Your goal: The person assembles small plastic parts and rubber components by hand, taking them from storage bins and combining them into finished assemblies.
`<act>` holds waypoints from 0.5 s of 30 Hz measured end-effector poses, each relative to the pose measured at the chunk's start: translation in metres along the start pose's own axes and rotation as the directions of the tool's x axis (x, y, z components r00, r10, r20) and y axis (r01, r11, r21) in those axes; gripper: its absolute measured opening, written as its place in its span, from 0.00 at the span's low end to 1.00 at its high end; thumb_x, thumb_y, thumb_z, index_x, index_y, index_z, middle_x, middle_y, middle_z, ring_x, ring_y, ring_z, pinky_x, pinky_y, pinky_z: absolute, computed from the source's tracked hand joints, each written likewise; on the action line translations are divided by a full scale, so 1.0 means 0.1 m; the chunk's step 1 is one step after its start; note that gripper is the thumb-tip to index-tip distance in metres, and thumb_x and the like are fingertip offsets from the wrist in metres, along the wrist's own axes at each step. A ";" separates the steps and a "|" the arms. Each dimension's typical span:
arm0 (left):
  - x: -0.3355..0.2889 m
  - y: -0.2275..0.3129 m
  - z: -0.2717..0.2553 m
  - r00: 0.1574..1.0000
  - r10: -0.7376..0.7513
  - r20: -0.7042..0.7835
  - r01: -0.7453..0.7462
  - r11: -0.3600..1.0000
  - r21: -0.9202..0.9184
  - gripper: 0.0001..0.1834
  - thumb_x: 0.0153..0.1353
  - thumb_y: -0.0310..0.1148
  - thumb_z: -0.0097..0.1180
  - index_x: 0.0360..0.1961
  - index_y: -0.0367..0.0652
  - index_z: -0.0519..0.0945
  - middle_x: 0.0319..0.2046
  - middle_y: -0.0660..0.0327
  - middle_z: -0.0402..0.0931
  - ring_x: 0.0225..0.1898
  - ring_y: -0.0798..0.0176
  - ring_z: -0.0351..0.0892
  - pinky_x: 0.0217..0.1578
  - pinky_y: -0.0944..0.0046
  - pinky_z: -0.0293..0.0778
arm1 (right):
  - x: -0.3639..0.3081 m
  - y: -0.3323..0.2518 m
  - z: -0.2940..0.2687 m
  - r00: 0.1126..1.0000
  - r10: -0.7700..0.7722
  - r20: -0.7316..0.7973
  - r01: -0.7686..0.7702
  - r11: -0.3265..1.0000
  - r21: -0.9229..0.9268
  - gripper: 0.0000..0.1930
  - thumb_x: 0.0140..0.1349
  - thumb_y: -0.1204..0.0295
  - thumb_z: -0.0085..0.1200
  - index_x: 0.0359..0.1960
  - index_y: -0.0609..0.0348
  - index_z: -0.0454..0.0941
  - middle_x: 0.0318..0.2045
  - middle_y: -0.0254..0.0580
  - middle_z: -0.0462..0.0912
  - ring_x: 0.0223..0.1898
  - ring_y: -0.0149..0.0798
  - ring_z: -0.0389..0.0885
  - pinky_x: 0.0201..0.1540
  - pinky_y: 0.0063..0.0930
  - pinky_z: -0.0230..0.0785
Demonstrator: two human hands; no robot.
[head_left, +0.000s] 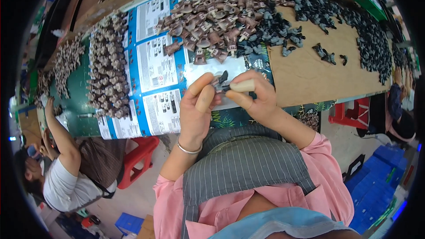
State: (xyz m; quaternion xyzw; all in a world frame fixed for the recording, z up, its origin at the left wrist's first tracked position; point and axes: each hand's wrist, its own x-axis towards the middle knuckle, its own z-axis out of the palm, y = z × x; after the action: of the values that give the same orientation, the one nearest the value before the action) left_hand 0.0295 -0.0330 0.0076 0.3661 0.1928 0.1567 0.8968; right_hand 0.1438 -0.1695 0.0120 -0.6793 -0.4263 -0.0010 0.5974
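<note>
Close to the table's front edge, my left hand [198, 110] pinches a small grey and black toy figure part [221, 82] between its fingertips. From the other side, my right hand [260, 97] is closed on the same piece, thumb and index finger together at its black end. Pale finger cots cover several fingertips. Whether a brown part is also between the fingers is partly hidden. Beyond my hands lies a heap of brown toy torso parts [203, 26]. Beside it on the right spreads a pile of grey and black leg parts [276, 31].
Rows of brown figures [108, 62] stand on printed sheets [157, 62] at left. Brown cardboard [296, 77] covers the table's right side, with more dark parts [374, 48]. A co-worker [66, 163] sits at left by a red stool [138, 159]; another red stool [352, 113] stands right.
</note>
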 end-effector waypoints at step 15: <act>-0.37 0.24 -0.44 0.972 0.162 0.171 -0.225 0.422 0.878 0.21 0.57 0.18 0.62 0.53 0.36 0.77 0.43 0.52 0.81 0.46 0.60 0.80 0.47 0.62 0.76 | -0.35 -0.05 0.19 0.925 -0.139 0.354 0.215 0.959 -0.185 0.08 0.60 0.63 0.56 0.34 0.51 0.75 0.32 0.35 0.72 0.35 0.39 0.75 0.37 0.35 0.65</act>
State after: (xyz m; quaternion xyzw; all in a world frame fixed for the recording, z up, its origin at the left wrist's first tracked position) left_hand -0.0262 -0.0061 0.0048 0.8063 0.1759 0.1226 0.5512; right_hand 0.1096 -0.1747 -0.0072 -0.6899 -0.5795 0.0138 0.4337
